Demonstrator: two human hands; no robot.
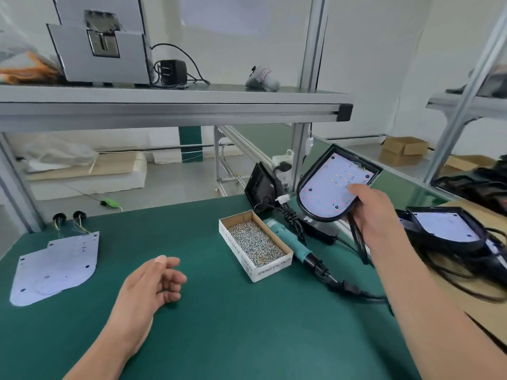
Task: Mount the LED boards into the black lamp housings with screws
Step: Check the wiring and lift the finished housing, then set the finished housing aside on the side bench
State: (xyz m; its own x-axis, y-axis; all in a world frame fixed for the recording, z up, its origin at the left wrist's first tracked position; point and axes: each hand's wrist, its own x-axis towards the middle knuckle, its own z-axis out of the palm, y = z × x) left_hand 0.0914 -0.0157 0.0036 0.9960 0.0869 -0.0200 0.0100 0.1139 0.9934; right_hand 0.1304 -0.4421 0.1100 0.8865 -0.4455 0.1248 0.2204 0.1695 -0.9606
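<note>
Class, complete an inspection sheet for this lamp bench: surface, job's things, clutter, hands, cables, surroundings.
Surface: green mat.
Job's things: housing with LED board, held up; loose LED boards at left; box of screws; electric screwdriver lying beside it; fitted lamp at right.
Clutter: small black wired parts, far left.
Hands: left hand open, holding nothing; right hand grips the housing.
Cables: black cord bundled beside the screwdriver.
Surroundings: shelf above with grey machine; cardboard boxes on floor.
</note>
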